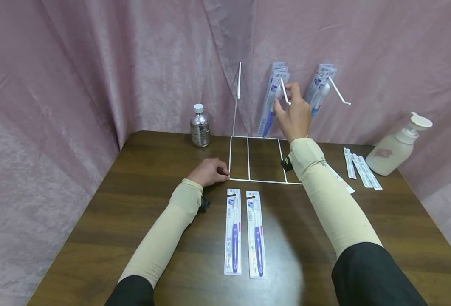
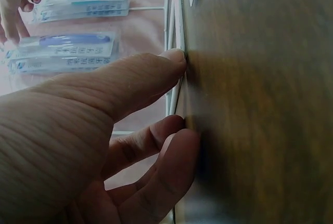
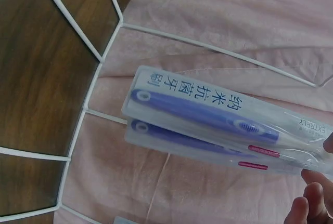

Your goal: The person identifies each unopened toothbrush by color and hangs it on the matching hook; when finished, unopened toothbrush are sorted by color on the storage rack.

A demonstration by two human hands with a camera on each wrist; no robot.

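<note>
A white wire rack [image 1: 264,182] stands on the brown table [image 1: 133,212]. My left hand [image 1: 211,171] rests at the near left corner of the rack's base; in the left wrist view its thumb [image 2: 156,73] and curled fingers pinch the base wire [image 2: 179,86]. Raised to the rack's middle hook [image 1: 285,92], my right hand [image 1: 291,104] pinches the top of a purple toothbrush pack [image 3: 208,112] that hangs there with others behind it. Two more purple toothbrush packs [image 1: 233,231] [image 1: 257,234] lie flat in front of the rack.
Blue toothbrush packs [image 1: 319,89] hang on the right hook. A small silver bottle [image 1: 200,126] stands at the back left, a white pump bottle [image 1: 395,146] at the right, with several flat packs [image 1: 359,168] beside it. Pink curtain surrounds the table.
</note>
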